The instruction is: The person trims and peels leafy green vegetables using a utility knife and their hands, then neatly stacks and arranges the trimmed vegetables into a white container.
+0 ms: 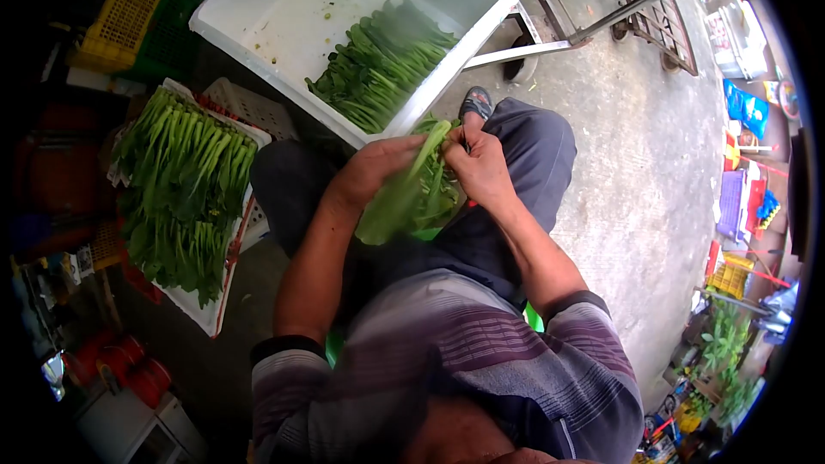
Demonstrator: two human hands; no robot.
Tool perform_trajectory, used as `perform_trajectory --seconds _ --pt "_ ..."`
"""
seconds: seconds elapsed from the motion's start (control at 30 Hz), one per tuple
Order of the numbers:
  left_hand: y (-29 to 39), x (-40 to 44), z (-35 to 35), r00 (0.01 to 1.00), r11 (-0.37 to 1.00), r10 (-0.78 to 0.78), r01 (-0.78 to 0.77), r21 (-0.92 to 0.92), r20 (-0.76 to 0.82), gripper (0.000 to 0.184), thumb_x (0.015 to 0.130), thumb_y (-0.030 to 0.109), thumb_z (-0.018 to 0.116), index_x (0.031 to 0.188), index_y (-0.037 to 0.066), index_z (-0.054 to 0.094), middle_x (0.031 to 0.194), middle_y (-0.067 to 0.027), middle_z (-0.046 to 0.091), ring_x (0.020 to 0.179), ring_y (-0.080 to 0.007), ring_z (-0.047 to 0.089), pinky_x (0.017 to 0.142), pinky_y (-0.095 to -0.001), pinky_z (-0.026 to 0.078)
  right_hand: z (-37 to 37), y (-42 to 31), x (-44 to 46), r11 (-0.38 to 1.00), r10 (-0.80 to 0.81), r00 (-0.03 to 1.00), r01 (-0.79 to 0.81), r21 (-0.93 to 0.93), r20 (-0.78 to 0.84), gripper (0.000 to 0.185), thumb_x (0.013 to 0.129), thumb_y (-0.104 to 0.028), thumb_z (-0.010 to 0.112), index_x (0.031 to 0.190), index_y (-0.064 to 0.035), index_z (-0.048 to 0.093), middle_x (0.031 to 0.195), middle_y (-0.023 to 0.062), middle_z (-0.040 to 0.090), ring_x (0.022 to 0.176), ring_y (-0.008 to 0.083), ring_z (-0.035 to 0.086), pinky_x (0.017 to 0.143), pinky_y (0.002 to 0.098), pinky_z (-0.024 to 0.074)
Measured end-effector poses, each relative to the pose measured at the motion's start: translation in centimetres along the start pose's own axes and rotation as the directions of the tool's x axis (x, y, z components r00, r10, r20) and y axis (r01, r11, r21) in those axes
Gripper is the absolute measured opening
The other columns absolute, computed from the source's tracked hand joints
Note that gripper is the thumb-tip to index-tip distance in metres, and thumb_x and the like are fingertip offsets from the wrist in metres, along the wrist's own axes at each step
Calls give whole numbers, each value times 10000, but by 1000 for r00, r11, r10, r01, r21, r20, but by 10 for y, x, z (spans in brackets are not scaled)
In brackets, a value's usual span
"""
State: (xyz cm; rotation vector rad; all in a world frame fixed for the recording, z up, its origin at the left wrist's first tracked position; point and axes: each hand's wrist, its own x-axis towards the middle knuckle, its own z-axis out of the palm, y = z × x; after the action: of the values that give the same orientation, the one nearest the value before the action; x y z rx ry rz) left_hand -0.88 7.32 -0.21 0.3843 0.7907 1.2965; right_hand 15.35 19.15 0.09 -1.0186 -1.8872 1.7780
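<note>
My left hand (378, 169) is wrapped round a bunch of leafy green vegetable (397, 206), stems up and leaves hanging down between my knees. My right hand (475, 165) is pinched at the right side of the stems, with a small dark thing at its fingertips that I cannot make out clearly. Just beyond my hands, a white foam box (284, 26) holds a pile of green stalks (387, 64) at its near right side. More long-stemmed greens (185, 189) lie stacked in a white tray (215, 314) on the left.
Yellow crates (129, 9) stand at the upper left, and a metal-framed cart (571, 39) is beyond the box on the right. Red containers (129, 365) sit at the lower left. Concrete floor (636, 163) stretches right, towards a yellow basket (730, 275) and plants (726, 352).
</note>
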Motion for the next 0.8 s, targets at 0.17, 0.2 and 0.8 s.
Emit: perform_trajectory --seconds 0.17,0.2,0.8 --pt "-9 2 -15 998 993 2 4 -116 57 437 1024 204 502 1376 -55 483 702 -82 568 569 -188 520 620 -372 485 -3 4 -1 958 -153 987 138 -250 -45 143 876 -50 556 897 47 659 726 84 669 625 135 605 595 313 491" --pt "-12 3 -21 996 990 12 1 -144 89 438 1025 204 501 1376 -56 482 693 -77 559 561 -181 506 617 -376 483 -4 2 0 930 -175 984 152 -334 -42 140 876 -51 561 902 46 659 719 81 666 632 122 599 593 315 488" --pt "-3 2 -5 963 638 264 -129 759 -58 212 907 52 672 1092 -44 634 897 -33 689 751 -53 579 649 -231 475 -20 -11 -15 958 175 983 -158 240 -52 106 902 -85 666 926 18 673 758 -37 575 669 34 494 622 202 405"
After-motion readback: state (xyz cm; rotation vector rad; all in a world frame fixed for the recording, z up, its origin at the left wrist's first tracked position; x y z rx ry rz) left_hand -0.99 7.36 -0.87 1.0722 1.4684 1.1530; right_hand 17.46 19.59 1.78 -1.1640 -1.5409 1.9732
